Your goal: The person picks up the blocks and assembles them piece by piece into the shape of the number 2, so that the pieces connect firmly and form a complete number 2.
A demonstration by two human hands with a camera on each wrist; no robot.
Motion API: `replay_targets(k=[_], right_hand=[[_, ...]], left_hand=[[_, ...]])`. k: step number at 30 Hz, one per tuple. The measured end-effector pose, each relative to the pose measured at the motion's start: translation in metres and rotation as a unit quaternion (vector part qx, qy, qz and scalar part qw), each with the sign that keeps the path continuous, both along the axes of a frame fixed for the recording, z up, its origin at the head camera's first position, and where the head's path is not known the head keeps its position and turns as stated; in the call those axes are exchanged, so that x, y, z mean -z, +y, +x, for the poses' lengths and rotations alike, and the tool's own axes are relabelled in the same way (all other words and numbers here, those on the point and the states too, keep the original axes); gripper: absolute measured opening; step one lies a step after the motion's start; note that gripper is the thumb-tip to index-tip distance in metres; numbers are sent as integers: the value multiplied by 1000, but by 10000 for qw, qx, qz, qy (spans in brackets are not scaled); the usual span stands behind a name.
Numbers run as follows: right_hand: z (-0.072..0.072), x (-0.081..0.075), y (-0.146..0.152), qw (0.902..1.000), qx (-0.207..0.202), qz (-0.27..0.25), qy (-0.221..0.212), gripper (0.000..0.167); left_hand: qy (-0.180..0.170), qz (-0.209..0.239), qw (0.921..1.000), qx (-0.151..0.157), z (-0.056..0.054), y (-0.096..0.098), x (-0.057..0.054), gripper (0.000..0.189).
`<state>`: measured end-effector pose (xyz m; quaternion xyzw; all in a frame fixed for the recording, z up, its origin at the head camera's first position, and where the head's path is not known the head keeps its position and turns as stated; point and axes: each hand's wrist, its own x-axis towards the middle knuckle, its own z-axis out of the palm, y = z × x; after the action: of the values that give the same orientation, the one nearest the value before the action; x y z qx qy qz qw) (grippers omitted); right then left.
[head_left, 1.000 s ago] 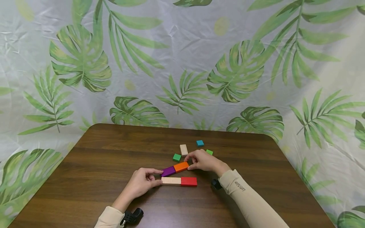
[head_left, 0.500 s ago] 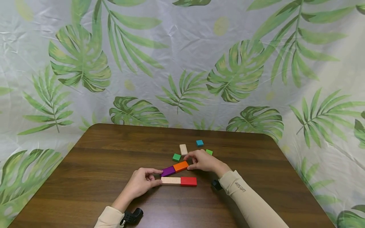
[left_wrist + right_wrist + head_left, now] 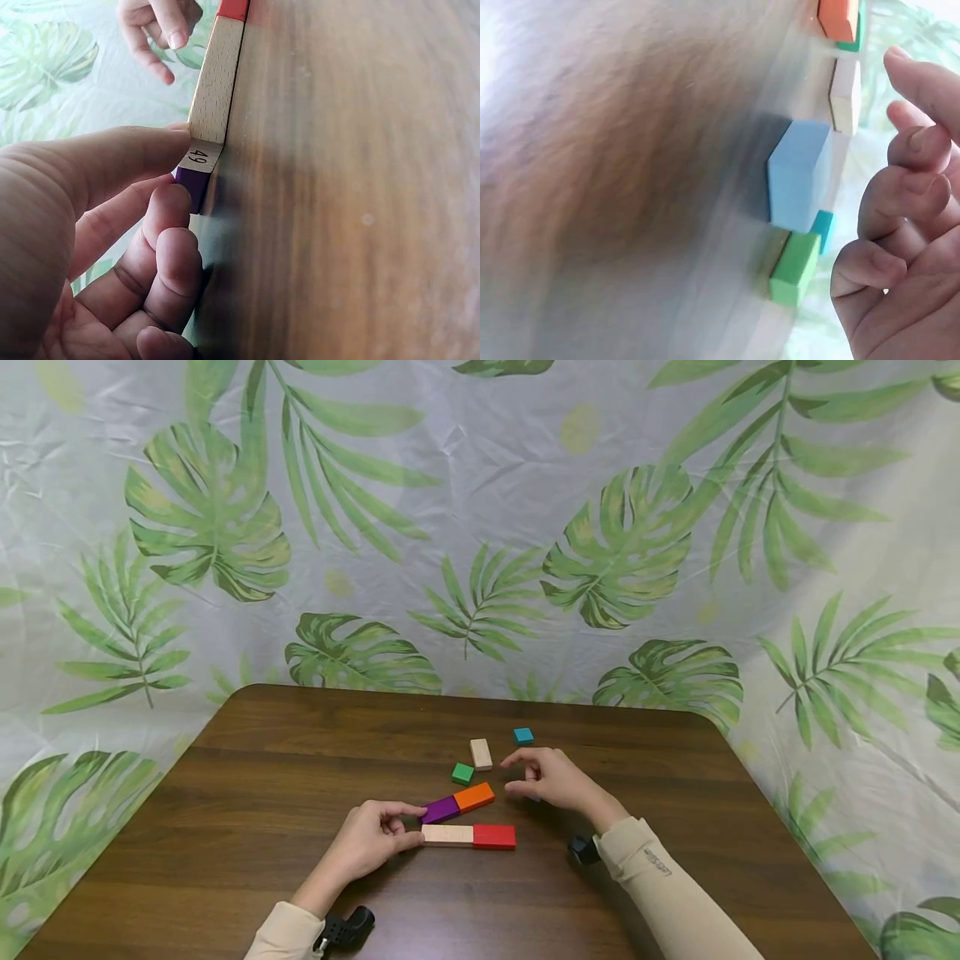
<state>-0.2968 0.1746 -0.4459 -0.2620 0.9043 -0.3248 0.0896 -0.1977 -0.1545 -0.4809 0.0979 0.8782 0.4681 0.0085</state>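
With thumb and index fingertip my left hand [image 3: 369, 841] pinches the left ends of two rows of blocks. Its thumb is at a plain wooden block [image 3: 447, 836], its index at a purple block [image 3: 440, 810]. A red block [image 3: 494, 837] touches the plain one's right end. The purple block meets an orange block [image 3: 474, 797] in a row slanting away to the right. To the right of the orange block my right hand [image 3: 555, 778] hovers, thumb and index apart, holding nothing. Near it in the right wrist view lies a light blue block [image 3: 799, 176], mostly hidden in the head view.
Behind the rows lie a green block [image 3: 462, 773], another plain wooden block [image 3: 481, 754] and a teal block [image 3: 523, 736]. A light green block [image 3: 795, 268] shows in the right wrist view. The brown table [image 3: 300, 752] reaches a leaf-patterned cloth [image 3: 480, 527].
My right hand has left the orange block's right end and moved right, covering the light green block in the head view. My left hand stays in place.
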Motion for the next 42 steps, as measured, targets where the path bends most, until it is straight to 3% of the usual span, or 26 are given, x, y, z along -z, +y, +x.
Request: replay_targets(k=[9, 17, 31, 42], right_hand=[[4, 11, 24, 9960, 525, -640, -333, 39], [7, 20, 42, 9924, 611, -957, -477, 39], [11, 24, 52, 9869, 702, -1160, -875, 42], [11, 25, 50, 9887, 708, -1017, -838, 42]], left_hand=[[-16, 17, 10000, 31, 1, 0, -2, 29], [-29, -9, 10000, 16, 1, 0, -1, 28], [-54, 31, 10000, 6, 1, 0, 0, 29], [-31, -15, 10000, 17, 0, 0, 1, 29]])
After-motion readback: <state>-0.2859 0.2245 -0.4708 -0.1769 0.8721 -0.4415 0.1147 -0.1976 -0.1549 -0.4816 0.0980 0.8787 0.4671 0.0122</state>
